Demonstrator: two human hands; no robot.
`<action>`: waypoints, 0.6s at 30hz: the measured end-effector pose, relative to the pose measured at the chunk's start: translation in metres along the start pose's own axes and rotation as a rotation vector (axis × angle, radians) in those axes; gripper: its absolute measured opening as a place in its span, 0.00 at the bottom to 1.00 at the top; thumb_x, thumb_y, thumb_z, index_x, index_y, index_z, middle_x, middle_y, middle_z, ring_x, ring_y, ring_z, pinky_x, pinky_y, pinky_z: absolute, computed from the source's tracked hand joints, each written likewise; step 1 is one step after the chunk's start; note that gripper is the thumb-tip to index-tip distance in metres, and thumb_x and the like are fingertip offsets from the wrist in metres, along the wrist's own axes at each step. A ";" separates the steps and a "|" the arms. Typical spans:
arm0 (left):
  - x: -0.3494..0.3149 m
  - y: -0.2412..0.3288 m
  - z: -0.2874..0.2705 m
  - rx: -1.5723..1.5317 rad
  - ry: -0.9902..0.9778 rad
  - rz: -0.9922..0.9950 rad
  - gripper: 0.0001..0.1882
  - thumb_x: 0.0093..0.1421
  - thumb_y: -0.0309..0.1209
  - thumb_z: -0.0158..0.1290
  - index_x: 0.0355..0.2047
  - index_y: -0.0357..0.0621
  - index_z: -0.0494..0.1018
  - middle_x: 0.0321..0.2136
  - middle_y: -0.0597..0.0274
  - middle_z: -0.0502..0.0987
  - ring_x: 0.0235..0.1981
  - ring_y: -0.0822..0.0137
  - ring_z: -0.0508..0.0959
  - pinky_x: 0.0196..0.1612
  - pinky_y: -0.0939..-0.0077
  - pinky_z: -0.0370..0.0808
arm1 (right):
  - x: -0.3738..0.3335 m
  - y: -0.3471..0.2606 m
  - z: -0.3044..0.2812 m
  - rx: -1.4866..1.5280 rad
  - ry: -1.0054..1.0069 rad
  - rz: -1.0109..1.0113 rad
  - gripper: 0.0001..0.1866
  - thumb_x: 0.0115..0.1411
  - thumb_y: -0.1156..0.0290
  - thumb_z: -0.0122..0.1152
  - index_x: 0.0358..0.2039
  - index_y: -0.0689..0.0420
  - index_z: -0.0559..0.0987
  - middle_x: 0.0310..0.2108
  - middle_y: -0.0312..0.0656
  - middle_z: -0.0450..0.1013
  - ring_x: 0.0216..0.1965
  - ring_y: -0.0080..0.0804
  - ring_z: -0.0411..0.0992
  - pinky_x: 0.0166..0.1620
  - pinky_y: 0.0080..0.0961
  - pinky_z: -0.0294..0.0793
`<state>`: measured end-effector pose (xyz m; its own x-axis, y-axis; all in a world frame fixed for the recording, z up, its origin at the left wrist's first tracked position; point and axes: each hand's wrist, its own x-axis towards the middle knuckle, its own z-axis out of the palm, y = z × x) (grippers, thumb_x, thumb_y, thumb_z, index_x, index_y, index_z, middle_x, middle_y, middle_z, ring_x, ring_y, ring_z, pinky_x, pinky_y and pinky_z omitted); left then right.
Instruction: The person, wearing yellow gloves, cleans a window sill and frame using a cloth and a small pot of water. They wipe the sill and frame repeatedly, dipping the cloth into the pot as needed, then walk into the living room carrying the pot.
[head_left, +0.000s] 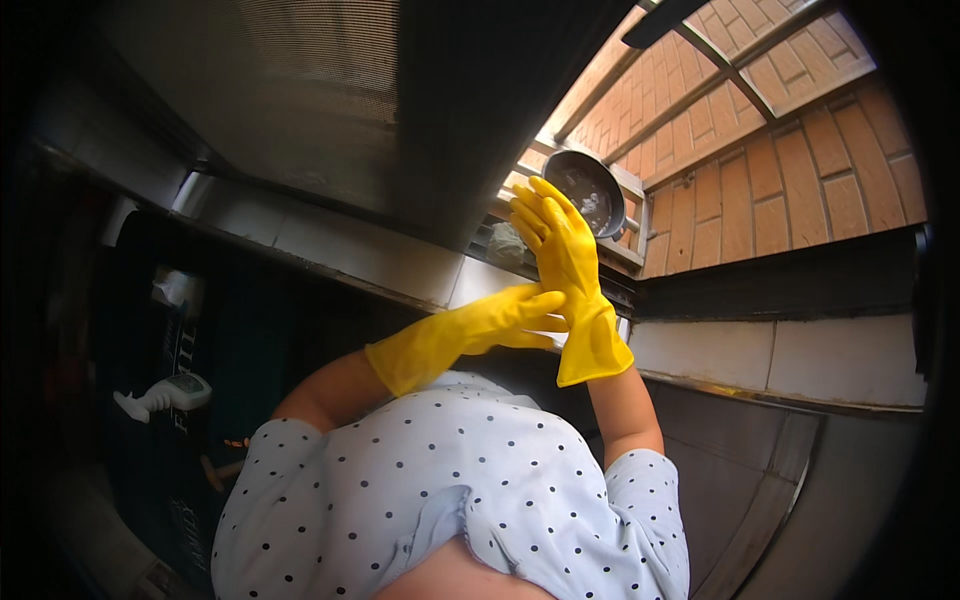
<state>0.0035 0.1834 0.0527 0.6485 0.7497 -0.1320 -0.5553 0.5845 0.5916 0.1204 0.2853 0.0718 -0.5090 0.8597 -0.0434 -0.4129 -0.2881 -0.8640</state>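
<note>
My right hand [560, 235], in a long yellow rubber glove [592, 345], is raised with the fingers straight, partly in front of the round dark pan [617, 207]. My left hand [515, 315], in a matching yellow rubber glove [430, 348], touches the right glove near the wrist, below the pan; whether it grips, I cannot tell. Behind the pan is an orange brick wall [790, 205]; far left of it, a white spray bottle [185, 392].

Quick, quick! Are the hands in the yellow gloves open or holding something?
Left hand: fingers by the wrist of the right glove; can't tell if it's gripping.
Right hand: open, fingers stretched out, nothing seen in it.
</note>
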 end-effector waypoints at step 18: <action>-0.051 -0.006 -0.014 1.317 0.556 0.639 0.13 0.67 0.26 0.58 0.52 0.45 0.76 0.45 0.61 0.84 0.46 0.61 0.83 0.52 0.74 0.78 | -0.004 -0.005 -0.021 -1.294 -0.078 0.086 0.19 0.59 0.69 0.72 0.50 0.61 0.83 0.48 0.52 0.82 0.48 0.43 0.81 0.53 0.29 0.78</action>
<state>-0.0340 0.1458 0.0445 0.0609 0.9478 0.3129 0.3689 -0.3127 0.8753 0.1405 0.2925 0.0653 -0.5578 0.8195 -0.1311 0.6249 0.3107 -0.7162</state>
